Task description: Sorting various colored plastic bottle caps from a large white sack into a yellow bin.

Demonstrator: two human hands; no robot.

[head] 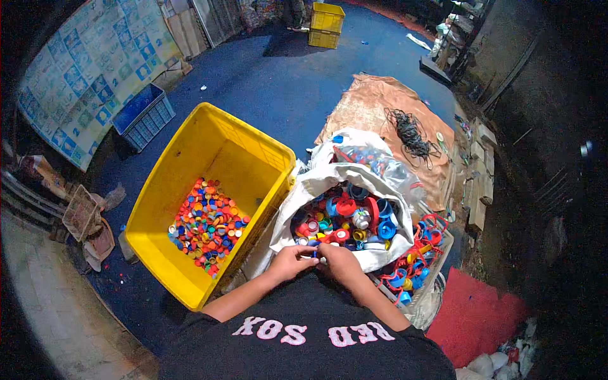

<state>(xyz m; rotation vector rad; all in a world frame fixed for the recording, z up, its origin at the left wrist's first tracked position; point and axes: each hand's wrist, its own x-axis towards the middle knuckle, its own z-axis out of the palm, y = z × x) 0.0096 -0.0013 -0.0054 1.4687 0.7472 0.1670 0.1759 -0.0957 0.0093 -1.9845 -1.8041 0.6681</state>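
My left hand (289, 263) and my right hand (340, 264) meet at the near rim of a white woven sack (290, 205). Pinched between their fingertips is a small blue plastic piece (315, 254), mostly hidden by the fingers. Mixed plastic caps and rings (346, 207) in red, blue, white and yellow fill the open sack. To its left stands a large yellow plastic crate (166, 209), tilted in view, with a heap of small coloured bottle caps (209, 223) on its bottom.
At right, a basket (445, 247) holds red and blue plastic rings (412, 270). Behind the sack lie a clear bag of plastic pieces (375, 159) and a brown sheet (365, 104) with tangled black cord (411, 134). A blue crate (145, 116) and stacked yellow crates (326, 24) stand farther off.
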